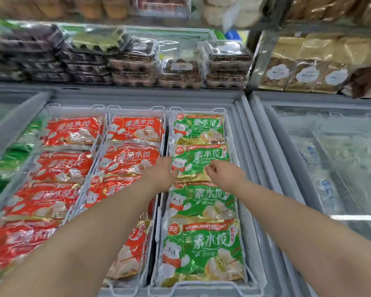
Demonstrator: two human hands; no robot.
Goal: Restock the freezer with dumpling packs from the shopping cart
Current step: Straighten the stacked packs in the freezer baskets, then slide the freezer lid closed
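Two bare forearms stretched forward from the near edge over the open freezer (137,95), converging above its right-hand basket (201,290). Left hand (161,175) back-up, fingers (173,168) bent down onto the left edge of the green dumpling pack (204,159), touching it. Right hand (225,175) just beside, knuckles up, fingers (210,169) curled narrow, tips at the same pack's gold lower edge. Cannot tell for either hand whether gripping the pack or only touching it.

That pack flat in the right-hand basket, third in a row of four green ones: nearest pack (201,251) at the front rim, second pack (199,202) between the two wrists, farthest pack (199,128) beyond the fingers.

In the middle basket (135,108), red dumpling packs (131,157) in a row, the near ones partly hidden under the left forearm. In the left basket (77,108), more red packs (60,166). Further left, under a sliding glass lid (13,129), blurred green packs (9,159).

To the right, a second freezer (257,116) under glass, pale bags (330,168) inside.

Behind, on a shelf (116,85), stacked clear plastic trays (133,67), contents blurred; at the right, bagged baked goods (308,76).
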